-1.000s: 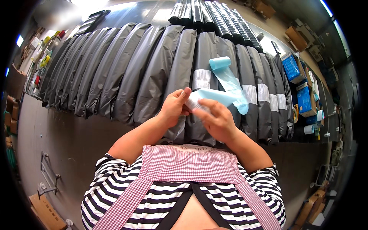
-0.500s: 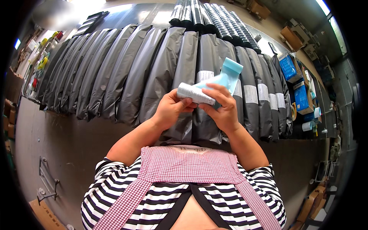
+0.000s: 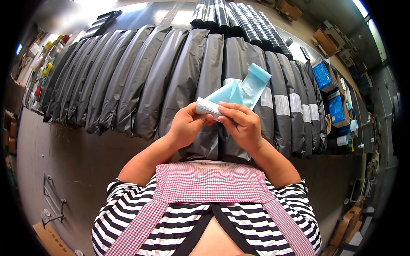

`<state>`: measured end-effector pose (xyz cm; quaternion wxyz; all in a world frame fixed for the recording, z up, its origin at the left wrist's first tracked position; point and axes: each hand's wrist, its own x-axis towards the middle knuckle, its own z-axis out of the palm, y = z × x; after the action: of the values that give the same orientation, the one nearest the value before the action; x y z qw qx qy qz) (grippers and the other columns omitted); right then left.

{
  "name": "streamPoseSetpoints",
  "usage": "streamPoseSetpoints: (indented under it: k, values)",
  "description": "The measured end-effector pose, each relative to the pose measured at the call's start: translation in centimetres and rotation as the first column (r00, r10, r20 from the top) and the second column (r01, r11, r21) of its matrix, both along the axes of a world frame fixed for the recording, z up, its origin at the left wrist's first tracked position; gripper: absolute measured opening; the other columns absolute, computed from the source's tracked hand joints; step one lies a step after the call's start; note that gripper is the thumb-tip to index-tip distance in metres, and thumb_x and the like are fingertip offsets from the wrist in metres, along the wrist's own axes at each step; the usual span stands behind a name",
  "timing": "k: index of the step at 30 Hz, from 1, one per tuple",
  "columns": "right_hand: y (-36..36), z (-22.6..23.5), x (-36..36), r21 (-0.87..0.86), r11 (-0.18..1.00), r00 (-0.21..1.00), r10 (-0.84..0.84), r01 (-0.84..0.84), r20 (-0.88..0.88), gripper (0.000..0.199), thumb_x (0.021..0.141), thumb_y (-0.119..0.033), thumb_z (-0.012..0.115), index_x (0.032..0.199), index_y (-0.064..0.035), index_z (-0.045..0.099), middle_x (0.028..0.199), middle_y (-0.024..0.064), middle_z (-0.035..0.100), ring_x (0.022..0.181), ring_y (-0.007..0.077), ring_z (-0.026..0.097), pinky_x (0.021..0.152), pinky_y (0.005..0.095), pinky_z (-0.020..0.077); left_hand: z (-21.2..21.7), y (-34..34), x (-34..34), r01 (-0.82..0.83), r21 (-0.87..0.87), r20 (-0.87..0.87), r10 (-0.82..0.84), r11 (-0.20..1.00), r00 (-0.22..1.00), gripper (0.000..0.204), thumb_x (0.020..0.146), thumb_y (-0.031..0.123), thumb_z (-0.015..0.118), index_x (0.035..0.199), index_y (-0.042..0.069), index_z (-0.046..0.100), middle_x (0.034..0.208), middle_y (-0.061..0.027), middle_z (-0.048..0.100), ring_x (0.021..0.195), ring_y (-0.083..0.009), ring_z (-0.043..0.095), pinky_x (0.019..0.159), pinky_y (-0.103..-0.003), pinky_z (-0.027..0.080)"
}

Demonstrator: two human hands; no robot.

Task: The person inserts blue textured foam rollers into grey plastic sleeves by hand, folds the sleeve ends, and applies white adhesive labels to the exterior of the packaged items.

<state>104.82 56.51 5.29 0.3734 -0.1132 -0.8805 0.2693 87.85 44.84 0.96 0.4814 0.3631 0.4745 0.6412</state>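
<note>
Both my hands hold a small roll of printed white labels [image 3: 206,107] above the row of packages. My left hand [image 3: 184,126] grips its left end, thumb below. My right hand [image 3: 244,124] is closed on its right end, with thumb and fingers pinching the edge. A light blue backing strip [image 3: 256,83] runs up from the roll, folded over on itself and curled at its far end. Beneath lie long grey plastic-wrapped packages [image 3: 174,81] side by side. Several on the right carry a white label [image 3: 282,105]; one label just behind the strip is partly hidden.
Black wrapped tubes [image 3: 218,17] lie across the far side of the table. At the right stand blue boxes [image 3: 338,109] with small rolls near them. Tape rolls [image 3: 47,69] sit at the far left. A metal frame [image 3: 53,200] stands on the floor at lower left.
The label roll has turned in my hands, and more of the blue strip spreads out above it. My right hand has shifted slightly left and down, its fingers closing over the roll's end.
</note>
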Motion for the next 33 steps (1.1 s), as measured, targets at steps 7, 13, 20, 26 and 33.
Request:
streamPoseSetpoints:
  k: [7, 13, 20, 26, 33]
  values:
    - [0.5, -0.3, -0.9, -0.195, 0.98, 0.999, 0.035, -0.039, -0.02, 0.014, 0.089, -0.011, 0.074, 0.1, -0.0011, 0.075, 0.098, 0.0124, 0.076, 0.088, 0.0225, 0.072, 0.078, 0.0319, 0.056, 0.2, -0.5, 0.1, -0.048, 0.013, -0.089, 0.049, 0.999, 0.995, 0.024, 0.095, 0.005, 0.068, 0.118, -0.001, 0.064, 0.104, -0.004, 0.071, 0.094, -0.0093, 0.064, 0.085, -0.026, 0.052]
    - [9.3, 0.7, -2.9, -0.72, 0.639, 0.901, 0.095, 0.27, 0.422, 0.025, 0.1, -0.027, 0.063, 0.097, -0.0039, 0.074, 0.08, -0.001, 0.066, 0.066, 0.0078, 0.052, 0.06, 0.0245, 0.0443, -0.7, -1.1, -3.0, 0.034, -0.244, -0.272, -0.102, 0.969, 0.957, 0.022, 0.093, 0.006, 0.068, 0.114, -0.002, 0.065, 0.097, -0.0039, 0.071, 0.09, -0.0086, 0.063, 0.084, -0.027, 0.05]
    - [21.0, 7.0, -5.8, -0.809, 0.572, 0.942, -0.326, 0.133, -0.075, 0.029, 0.099, -0.031, 0.065, 0.113, -0.0043, 0.067, 0.106, 0.0054, 0.071, 0.093, 0.0176, 0.067, 0.086, 0.0338, 0.0566, -5.4, 0.5, 0.1, 0.184, -0.157, -0.822, -0.232, 0.97, 0.521, 0.024, 0.087, 0.023, 0.073, 0.089, 0.005, 0.057, 0.093, -0.011, 0.063, 0.104, -0.0326, 0.063, 0.115, -0.07, 0.016]
    - [16.5, -6.6, -7.7, -0.27, 0.962, 0.97, -0.106, 0.045, -0.217, 0.022, 0.097, -0.007, 0.065, 0.117, 0.0009, 0.071, 0.125, 0.0149, 0.069, 0.117, 0.0222, 0.065, 0.1, 0.0313, 0.0515, -6.7, 2.3, 4.9, 0.212, -0.16, -0.725, -0.26, 0.964, 0.637, 0.03, 0.088, 0.028, 0.075, 0.088, 0.006, 0.054, 0.087, -0.0082, 0.06, 0.098, -0.0301, 0.063, 0.117, -0.067, -0.007]
    - [10.3, -7.3, -7.8, -0.055, 0.998, 0.998, -0.041, 0.038, -0.043, 0.029, 0.091, -0.016, 0.074, 0.118, -0.004, 0.072, 0.127, 0.0172, 0.068, 0.126, 0.0324, 0.06, 0.103, 0.0376, 0.0478, -8.3, 3.0, 7.9, 0.192, 0.031, -0.797, -0.091, 0.981, 0.597, 0.032, 0.085, 0.032, 0.076, 0.091, 0.005, 0.06, 0.095, -0.0067, 0.065, 0.113, -0.027, 0.061, 0.113, -0.073, -0.007]
